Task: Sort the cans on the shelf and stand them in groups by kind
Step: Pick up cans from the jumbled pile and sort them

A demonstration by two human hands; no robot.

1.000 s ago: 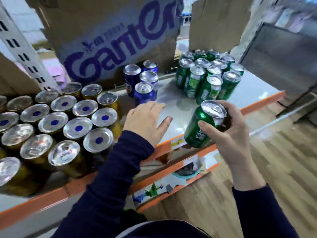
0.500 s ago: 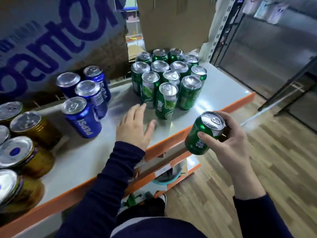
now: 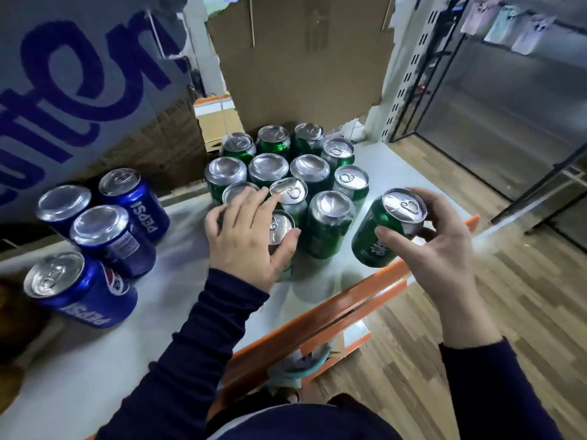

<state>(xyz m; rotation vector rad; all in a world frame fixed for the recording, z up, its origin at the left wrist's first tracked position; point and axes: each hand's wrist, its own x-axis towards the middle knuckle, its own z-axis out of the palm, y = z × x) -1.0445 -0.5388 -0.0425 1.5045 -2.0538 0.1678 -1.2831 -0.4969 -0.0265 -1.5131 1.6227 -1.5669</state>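
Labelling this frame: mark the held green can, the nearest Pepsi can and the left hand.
held green can [image 3: 367, 236]: head view, green side wall.
nearest Pepsi can [image 3: 95, 293]: head view, blue side.
left hand [image 3: 244, 239]: head view, its back.

The shelf [image 3: 178, 312] is a pale grey board with an orange front edge [image 3: 317, 325] running from 6 towards 3 o'clock. The green cans [image 3: 330, 223] stand upright in a tight cluster at 1 o'clock, touching one another. Four blue Pepsi cans [image 3: 114, 236] stand close together at 9 o'clock, well apart from the green ones, with bare board between the groups.
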